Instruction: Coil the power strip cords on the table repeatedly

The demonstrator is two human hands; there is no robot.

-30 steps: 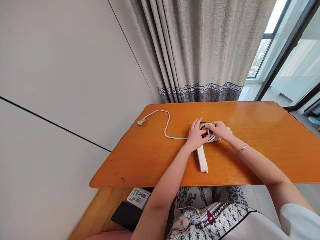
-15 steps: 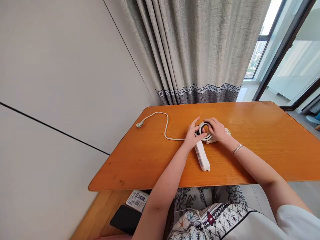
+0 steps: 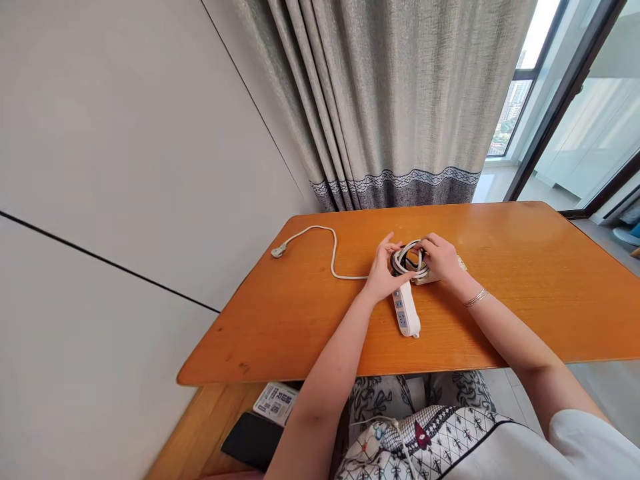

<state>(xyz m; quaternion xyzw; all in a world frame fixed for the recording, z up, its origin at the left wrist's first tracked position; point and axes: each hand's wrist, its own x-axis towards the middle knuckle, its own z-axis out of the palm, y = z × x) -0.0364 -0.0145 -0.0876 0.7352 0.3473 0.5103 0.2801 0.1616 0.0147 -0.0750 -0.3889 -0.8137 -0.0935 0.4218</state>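
Note:
A coil of white and black power cord [image 3: 407, 269] is held between my two hands. My left hand [image 3: 381, 275] curves round its left side, thumb along the lower edge and fingers on the far side. Pinched on the coil's right side is my right hand [image 3: 441, 259]. Just below the coil, a white power strip [image 3: 409, 317] lies on the table with its sockets facing left. A second whitish strip [image 3: 463, 264] shows partly beneath my right hand. From the coil a white cord [image 3: 333, 257] runs left to a plug [image 3: 279, 251].
The orange-brown wooden table [image 3: 525, 287] stands against a pale wall panel [image 3: 125, 167]. A grey curtain [image 3: 415, 100] hangs behind it. Below the near left edge lie a white printed box [image 3: 276, 401] and a dark flat object [image 3: 253, 440].
My right hand has shifted slightly right and the coil's loops have turned and spread. The near power strip has swung a little, showing more of its socket face.

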